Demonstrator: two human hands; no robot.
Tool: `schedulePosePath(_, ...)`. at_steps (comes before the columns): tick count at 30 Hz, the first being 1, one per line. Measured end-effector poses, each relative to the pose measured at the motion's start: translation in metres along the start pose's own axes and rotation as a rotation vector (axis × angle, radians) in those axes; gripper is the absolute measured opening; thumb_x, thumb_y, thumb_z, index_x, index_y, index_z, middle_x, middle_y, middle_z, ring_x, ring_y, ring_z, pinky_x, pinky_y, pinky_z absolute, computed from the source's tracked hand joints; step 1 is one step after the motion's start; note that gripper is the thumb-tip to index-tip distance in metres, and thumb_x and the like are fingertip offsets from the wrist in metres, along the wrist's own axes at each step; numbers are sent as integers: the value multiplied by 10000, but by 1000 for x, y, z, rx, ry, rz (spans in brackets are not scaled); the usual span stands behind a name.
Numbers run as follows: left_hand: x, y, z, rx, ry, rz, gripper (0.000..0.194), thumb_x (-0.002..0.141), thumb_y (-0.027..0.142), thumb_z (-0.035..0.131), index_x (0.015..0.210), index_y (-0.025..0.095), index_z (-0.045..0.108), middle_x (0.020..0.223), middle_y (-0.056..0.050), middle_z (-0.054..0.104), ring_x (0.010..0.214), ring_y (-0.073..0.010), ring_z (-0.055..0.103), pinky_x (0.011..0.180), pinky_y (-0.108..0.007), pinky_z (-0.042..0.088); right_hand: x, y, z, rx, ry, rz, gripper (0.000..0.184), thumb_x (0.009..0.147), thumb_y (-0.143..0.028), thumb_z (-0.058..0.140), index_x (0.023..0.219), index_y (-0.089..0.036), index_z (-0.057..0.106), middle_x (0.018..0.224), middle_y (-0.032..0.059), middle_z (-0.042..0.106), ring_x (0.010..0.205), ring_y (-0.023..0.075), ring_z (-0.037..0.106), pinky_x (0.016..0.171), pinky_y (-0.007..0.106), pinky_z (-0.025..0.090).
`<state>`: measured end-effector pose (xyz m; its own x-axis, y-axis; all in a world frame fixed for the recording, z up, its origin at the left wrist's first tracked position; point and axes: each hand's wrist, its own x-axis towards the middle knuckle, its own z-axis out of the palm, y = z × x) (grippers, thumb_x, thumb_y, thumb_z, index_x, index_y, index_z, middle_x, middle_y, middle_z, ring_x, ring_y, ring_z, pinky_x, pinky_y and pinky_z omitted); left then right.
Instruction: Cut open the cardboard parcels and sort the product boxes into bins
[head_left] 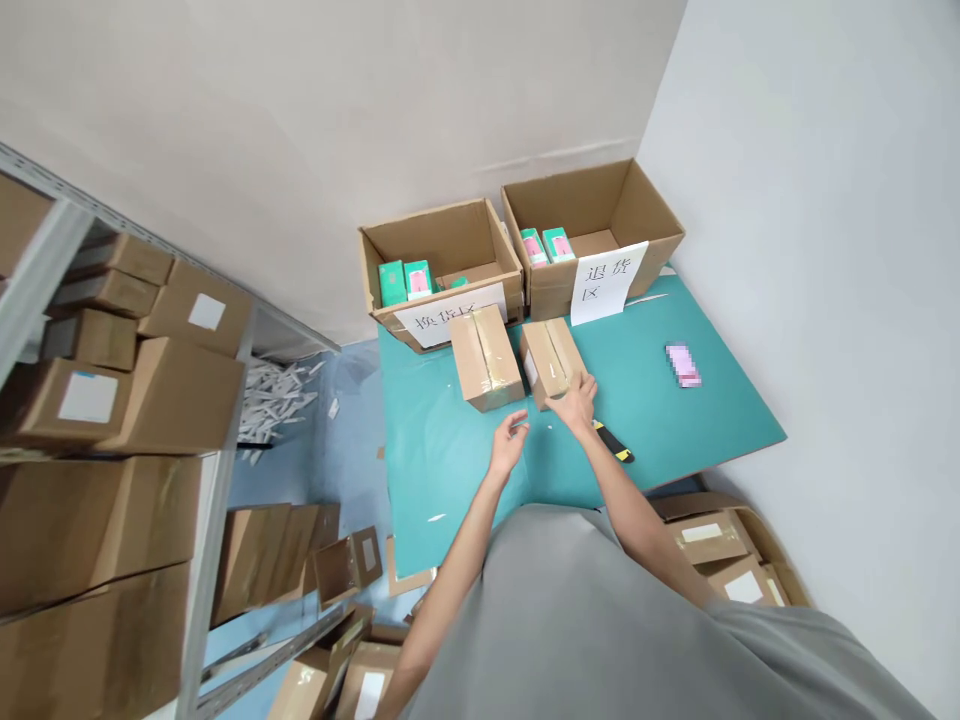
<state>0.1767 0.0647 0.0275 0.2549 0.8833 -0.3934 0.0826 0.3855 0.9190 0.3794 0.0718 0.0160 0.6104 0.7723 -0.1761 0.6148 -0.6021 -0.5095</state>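
Observation:
Two taped cardboard boxes stand side by side on the green table. My right hand [576,402] grips the near end of the smaller cardboard box [553,350], thumb at its left and fingers over its right edge. A white label shows on that box's left side. Just short of the taller taped box [487,355], my left hand [510,445] hovers with its fingers apart and slightly curled, holding nothing. A black and yellow utility knife [619,445] lies by my right wrist, its far end hidden behind the wrist.
Behind stand two open cartons, a left one [382,315] and a right one [547,295], with paper signs and green boxes inside. A blurred pink item [682,365] lies right on the table [720,420]. Metal shelving [217,540] with cartons is left; an open carton [757,530] sits below right.

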Motion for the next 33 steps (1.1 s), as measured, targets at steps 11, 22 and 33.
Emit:
schedulePosePath(11, -23, -26, -35, -41, 160, -110, 401, 853, 254, 853, 1245, 191, 793, 1510, -196, 752, 1338, -349, 756, 1237, -561, 556, -176, 133, -34, -205, -250, -248, 1227, 773, -434, 856, 1815, -73, 315, 1870, 313, 239, 1752, 537, 207, 1411, 686, 285)
schedulePosePath(22, -97, -58, -96, -2, 323, -137, 306, 926, 287, 850, 1220, 212, 813, 1492, -149, 774, 1499, -358, 656, 1374, -532, 415, -170, 92, -42, -202, -669, -724, 1223, 784, -248, 900, 1843, -116, 302, 1933, 261, 115, 1820, 427, 26, 1431, 626, 274)
schedulePosePath(33, -142, -102, -148, -62, -2, -109, 1079, 537, 256, 1083, 1540, 221, 690, 1614, -200, 675, 1602, -404, 571, 1318, -515, 485, -166, 136, 4, 149, -673, -299, 1430, 787, -654, 951, 1855, -69, 202, 1896, 290, 254, 1783, 410, 267, 1435, 567, 285)
